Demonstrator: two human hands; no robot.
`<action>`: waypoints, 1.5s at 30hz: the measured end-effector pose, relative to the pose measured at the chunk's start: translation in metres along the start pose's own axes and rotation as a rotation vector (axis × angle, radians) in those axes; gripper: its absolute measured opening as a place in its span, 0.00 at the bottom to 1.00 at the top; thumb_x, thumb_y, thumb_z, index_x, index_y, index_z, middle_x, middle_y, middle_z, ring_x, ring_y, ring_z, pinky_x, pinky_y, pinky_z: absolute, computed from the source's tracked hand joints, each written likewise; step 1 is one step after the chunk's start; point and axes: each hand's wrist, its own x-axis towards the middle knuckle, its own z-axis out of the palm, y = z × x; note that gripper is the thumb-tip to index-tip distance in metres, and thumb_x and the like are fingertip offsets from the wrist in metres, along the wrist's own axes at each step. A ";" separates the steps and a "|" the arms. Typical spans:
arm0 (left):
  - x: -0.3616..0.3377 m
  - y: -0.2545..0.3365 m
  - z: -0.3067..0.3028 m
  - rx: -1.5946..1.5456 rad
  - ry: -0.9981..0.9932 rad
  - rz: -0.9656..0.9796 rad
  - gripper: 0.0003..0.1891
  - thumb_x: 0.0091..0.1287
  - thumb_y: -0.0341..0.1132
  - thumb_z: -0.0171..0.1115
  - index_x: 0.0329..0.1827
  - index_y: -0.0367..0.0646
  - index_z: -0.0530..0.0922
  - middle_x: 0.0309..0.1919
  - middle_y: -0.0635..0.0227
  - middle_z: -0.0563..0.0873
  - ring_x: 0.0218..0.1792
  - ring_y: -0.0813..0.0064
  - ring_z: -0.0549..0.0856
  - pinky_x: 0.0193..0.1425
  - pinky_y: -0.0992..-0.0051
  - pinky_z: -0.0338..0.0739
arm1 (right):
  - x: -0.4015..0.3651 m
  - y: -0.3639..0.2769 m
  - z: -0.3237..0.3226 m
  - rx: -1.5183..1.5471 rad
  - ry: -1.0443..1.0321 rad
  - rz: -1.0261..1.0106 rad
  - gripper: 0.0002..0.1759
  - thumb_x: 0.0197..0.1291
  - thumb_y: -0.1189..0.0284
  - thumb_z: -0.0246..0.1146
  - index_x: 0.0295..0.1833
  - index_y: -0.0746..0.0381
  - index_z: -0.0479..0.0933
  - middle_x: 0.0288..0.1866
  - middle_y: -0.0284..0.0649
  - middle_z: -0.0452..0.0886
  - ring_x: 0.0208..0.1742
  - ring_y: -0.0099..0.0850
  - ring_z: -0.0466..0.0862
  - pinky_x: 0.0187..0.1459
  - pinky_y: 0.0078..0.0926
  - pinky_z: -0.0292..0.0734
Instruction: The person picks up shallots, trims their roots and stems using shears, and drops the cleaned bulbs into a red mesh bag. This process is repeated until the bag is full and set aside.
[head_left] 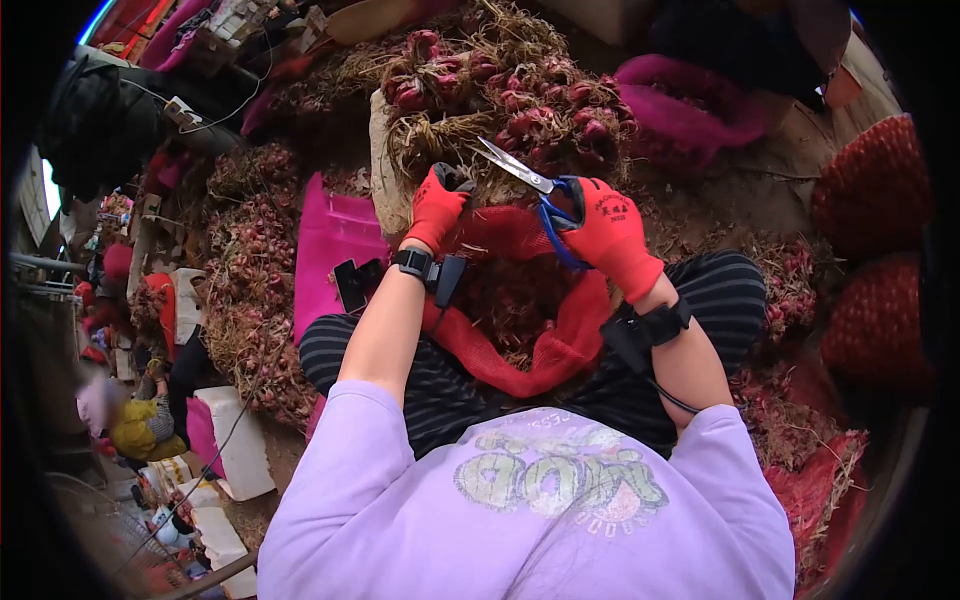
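In a red glove, my right hand (607,228) grips a pair of scissors (515,168) by the blue handles. The blades stand slightly apart and point up and left, toward my other hand. My left hand (438,207), also gloved in red, has its fingers curled in beside a bundle of dried stalks (432,137); whatever is in them is hidden. Beyond both hands lies a heap of red shallots (540,110) with dry tops. Between my crossed legs a red mesh bag (520,382) gapes open, with loose shallots (512,310) inside it.
A pink sheet (335,240) and a black phone-like object (350,285) lie to the left, near a long pile of shallots (250,280). Filled red mesh sacks (872,185) stand at the right. Another person (140,425) sits far left.
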 end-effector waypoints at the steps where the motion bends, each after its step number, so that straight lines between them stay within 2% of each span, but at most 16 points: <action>1: -0.006 0.000 -0.004 -0.202 -0.112 -0.098 0.18 0.53 0.27 0.69 0.47 0.38 0.75 0.39 0.66 0.82 0.44 0.74 0.80 0.49 0.75 0.75 | 0.000 0.000 0.002 0.066 0.011 0.006 0.27 0.46 0.56 0.66 0.51 0.56 0.73 0.46 0.41 0.79 0.46 0.42 0.80 0.47 0.39 0.75; 4: -0.044 0.032 -0.031 -0.740 -0.338 -0.131 0.13 0.57 0.24 0.65 0.45 0.38 0.75 0.39 0.71 0.82 0.42 0.81 0.79 0.47 0.78 0.75 | 0.002 -0.001 0.012 0.399 -0.025 0.010 0.24 0.48 0.61 0.68 0.49 0.60 0.73 0.44 0.41 0.81 0.42 0.35 0.82 0.44 0.33 0.76; 7: -0.091 0.053 -0.051 -0.810 -0.434 -0.228 0.10 0.59 0.23 0.63 0.44 0.37 0.76 0.39 0.72 0.82 0.41 0.82 0.80 0.45 0.79 0.76 | -0.002 -0.009 0.027 0.975 -0.236 0.058 0.20 0.51 0.67 0.69 0.47 0.64 0.74 0.41 0.38 0.81 0.40 0.27 0.81 0.41 0.26 0.76; 10: -0.137 0.080 -0.052 -0.582 -0.233 -0.106 0.12 0.56 0.18 0.57 0.43 0.36 0.77 0.38 0.67 0.83 0.37 0.77 0.81 0.44 0.76 0.77 | -0.023 -0.032 0.031 1.358 -0.475 0.208 0.16 0.54 0.71 0.68 0.46 0.66 0.74 0.40 0.35 0.81 0.41 0.22 0.79 0.43 0.21 0.75; 12: -0.153 0.054 -0.030 -0.786 -0.144 -0.290 0.09 0.59 0.21 0.55 0.41 0.36 0.77 0.36 0.68 0.83 0.35 0.77 0.81 0.43 0.78 0.77 | -0.035 -0.027 0.056 1.424 -0.569 0.244 0.16 0.53 0.70 0.70 0.45 0.64 0.74 0.40 0.36 0.80 0.37 0.21 0.80 0.39 0.18 0.75; 16: -0.178 0.043 -0.013 -1.079 -0.055 -0.412 0.07 0.64 0.25 0.53 0.43 0.35 0.76 0.35 0.67 0.83 0.34 0.78 0.80 0.39 0.76 0.77 | -0.060 -0.031 0.069 1.288 -0.410 0.160 0.19 0.52 0.72 0.70 0.48 0.66 0.74 0.37 0.36 0.81 0.38 0.20 0.79 0.39 0.17 0.75; 17: -0.180 0.044 -0.010 -0.999 -0.081 -0.465 0.07 0.65 0.27 0.54 0.43 0.36 0.76 0.33 0.67 0.83 0.33 0.79 0.80 0.37 0.76 0.75 | -0.065 -0.029 0.069 1.305 -0.490 0.275 0.19 0.53 0.73 0.69 0.49 0.66 0.74 0.37 0.36 0.81 0.39 0.21 0.80 0.40 0.17 0.76; 19: -0.189 0.046 -0.012 -0.730 -0.048 -0.203 0.07 0.67 0.31 0.54 0.42 0.37 0.77 0.31 0.70 0.82 0.32 0.81 0.79 0.36 0.78 0.74 | -0.076 -0.030 0.071 1.454 -0.469 0.376 0.18 0.54 0.73 0.68 0.49 0.66 0.75 0.36 0.35 0.81 0.38 0.22 0.80 0.39 0.18 0.76; 21: -0.186 0.059 -0.028 -0.030 -0.035 0.309 0.11 0.71 0.36 0.51 0.42 0.38 0.78 0.29 0.71 0.81 0.32 0.81 0.79 0.37 0.81 0.72 | -0.087 -0.029 0.067 1.594 -0.503 0.497 0.17 0.56 0.72 0.66 0.50 0.65 0.75 0.36 0.35 0.80 0.35 0.22 0.80 0.36 0.18 0.75; 23: -0.186 0.059 -0.032 -0.197 -0.193 -0.004 0.13 0.72 0.38 0.50 0.44 0.37 0.78 0.30 0.70 0.82 0.32 0.80 0.79 0.38 0.79 0.73 | -0.091 -0.029 0.069 1.570 -0.449 0.450 0.16 0.57 0.71 0.65 0.50 0.65 0.75 0.37 0.34 0.80 0.34 0.21 0.79 0.35 0.18 0.75; 25: -0.182 0.064 -0.028 -0.942 -0.252 -0.504 0.16 0.73 0.40 0.48 0.45 0.36 0.78 0.33 0.69 0.83 0.35 0.80 0.80 0.40 0.80 0.73 | -0.093 -0.029 0.069 1.497 -0.390 0.336 0.17 0.57 0.70 0.65 0.50 0.64 0.75 0.38 0.34 0.80 0.34 0.21 0.79 0.35 0.18 0.75; 29: -0.180 0.097 -0.045 -0.805 -0.226 -0.422 0.15 0.73 0.41 0.49 0.41 0.37 0.78 0.35 0.68 0.83 0.37 0.83 0.80 0.43 0.82 0.73 | -0.094 -0.025 0.070 1.298 -0.280 0.066 0.17 0.57 0.70 0.64 0.51 0.64 0.75 0.39 0.34 0.80 0.37 0.22 0.80 0.36 0.19 0.76; 33: -0.185 0.083 -0.038 -0.966 -0.206 -0.434 0.10 0.71 0.37 0.52 0.42 0.39 0.78 0.36 0.70 0.83 0.38 0.83 0.80 0.43 0.82 0.75 | -0.087 -0.024 0.068 1.509 -0.434 0.361 0.17 0.57 0.70 0.64 0.51 0.64 0.75 0.41 0.35 0.81 0.39 0.22 0.80 0.38 0.19 0.76; 40: -0.194 0.060 -0.028 -0.974 -0.134 -0.448 0.05 0.65 0.27 0.56 0.41 0.39 0.78 0.34 0.75 0.82 0.32 0.88 0.78 0.34 0.87 0.72 | -0.099 -0.015 0.072 1.215 -0.443 0.059 0.15 0.63 0.73 0.56 0.55 0.63 0.71 0.45 0.32 0.75 0.39 0.18 0.75 0.36 0.17 0.72; 42: -0.193 0.072 -0.027 -0.850 -0.072 -0.357 0.05 0.64 0.26 0.55 0.40 0.38 0.78 0.33 0.76 0.82 0.30 0.89 0.76 0.31 0.87 0.70 | -0.098 -0.014 0.074 1.326 -0.524 0.148 0.17 0.64 0.71 0.55 0.57 0.64 0.70 0.46 0.32 0.75 0.40 0.18 0.75 0.39 0.18 0.73; 45: -0.193 0.069 -0.029 -0.797 -0.097 -0.345 0.06 0.64 0.26 0.53 0.41 0.38 0.78 0.31 0.77 0.82 0.27 0.90 0.74 0.28 0.88 0.67 | -0.095 -0.035 0.059 1.478 -0.442 0.369 0.17 0.58 0.64 0.62 0.49 0.62 0.75 0.33 0.33 0.78 0.24 0.21 0.77 0.23 0.18 0.72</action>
